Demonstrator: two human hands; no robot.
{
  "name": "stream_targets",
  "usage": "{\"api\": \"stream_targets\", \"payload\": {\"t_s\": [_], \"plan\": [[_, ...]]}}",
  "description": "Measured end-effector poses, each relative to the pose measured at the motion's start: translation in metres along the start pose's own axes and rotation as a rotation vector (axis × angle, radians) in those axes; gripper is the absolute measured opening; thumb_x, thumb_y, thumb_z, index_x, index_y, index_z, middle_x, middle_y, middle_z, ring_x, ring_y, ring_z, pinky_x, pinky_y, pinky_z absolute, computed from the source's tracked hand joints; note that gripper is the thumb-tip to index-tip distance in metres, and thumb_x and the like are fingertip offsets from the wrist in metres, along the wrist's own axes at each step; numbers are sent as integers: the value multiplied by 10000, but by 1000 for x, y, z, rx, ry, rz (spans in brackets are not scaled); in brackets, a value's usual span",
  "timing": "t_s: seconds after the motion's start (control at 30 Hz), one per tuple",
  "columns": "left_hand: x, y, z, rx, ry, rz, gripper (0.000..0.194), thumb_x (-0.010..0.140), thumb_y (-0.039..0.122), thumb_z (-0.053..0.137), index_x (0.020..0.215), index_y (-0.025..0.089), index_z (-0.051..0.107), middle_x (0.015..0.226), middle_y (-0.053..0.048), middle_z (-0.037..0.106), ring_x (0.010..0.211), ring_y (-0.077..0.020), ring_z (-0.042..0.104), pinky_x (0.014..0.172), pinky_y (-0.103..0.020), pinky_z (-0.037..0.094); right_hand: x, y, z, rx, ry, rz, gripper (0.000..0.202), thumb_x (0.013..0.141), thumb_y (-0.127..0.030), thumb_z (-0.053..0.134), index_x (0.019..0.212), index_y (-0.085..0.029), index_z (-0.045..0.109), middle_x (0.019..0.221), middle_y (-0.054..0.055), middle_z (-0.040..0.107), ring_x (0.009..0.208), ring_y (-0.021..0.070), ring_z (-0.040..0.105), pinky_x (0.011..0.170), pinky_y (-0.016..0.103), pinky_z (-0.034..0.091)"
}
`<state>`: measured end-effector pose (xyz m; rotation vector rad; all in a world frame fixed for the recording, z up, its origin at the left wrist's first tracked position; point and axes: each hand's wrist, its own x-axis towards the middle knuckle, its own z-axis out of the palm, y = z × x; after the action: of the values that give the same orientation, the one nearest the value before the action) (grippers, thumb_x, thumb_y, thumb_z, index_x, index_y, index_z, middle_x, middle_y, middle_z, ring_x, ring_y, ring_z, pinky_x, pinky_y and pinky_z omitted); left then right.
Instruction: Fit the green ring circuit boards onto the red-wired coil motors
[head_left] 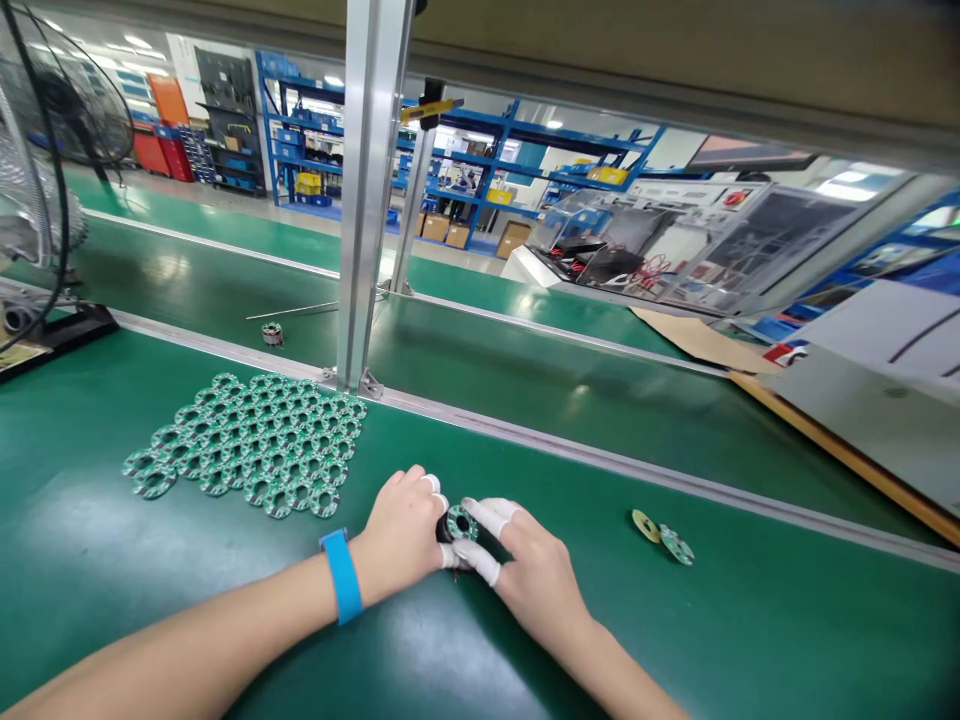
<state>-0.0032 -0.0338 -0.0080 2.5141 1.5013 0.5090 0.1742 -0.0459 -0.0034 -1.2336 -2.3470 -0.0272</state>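
Both hands nearly meet over the green tabletop (735,640), fingers closed on one piece. Between them: a small green-and-white ring-shaped circuit board (452,524), face up, its hole axis pointing roughly upward, a dark part just under it. Left hand (401,525) grips the left side; right hand (540,575) has white-covered fingertips at the right edge and near side. Neither clearly nearer. Flat cluster of similar ring boards (257,490) lies beyond and left, nearer the left hand; two thin discs (677,545) well right, nearer the right.
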Motion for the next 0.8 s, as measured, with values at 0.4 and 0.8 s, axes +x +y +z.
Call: {"api": "stream_targets", "payload": {"t_s": [0.4,0.8], "plan": [[0,2,-1,2,-3,10,369,705,522,664,712,154,633,767,-56,579,811,-221,496,666,-332,378,1,1,-2,-45,-42,-15,255,871,-335,507,1016,-198,666,850,79,694,737,190,644,592,260,521],[1,0,2,-25,-10,0,439,760,598,551,684,173,632,740,-50,572,784,-208,485,628,-324,334,13,-4,-13,471,-272,165,242,806,-242,548,1030,-200,630,967,81,620,770,174,592,612,263,532]]}}
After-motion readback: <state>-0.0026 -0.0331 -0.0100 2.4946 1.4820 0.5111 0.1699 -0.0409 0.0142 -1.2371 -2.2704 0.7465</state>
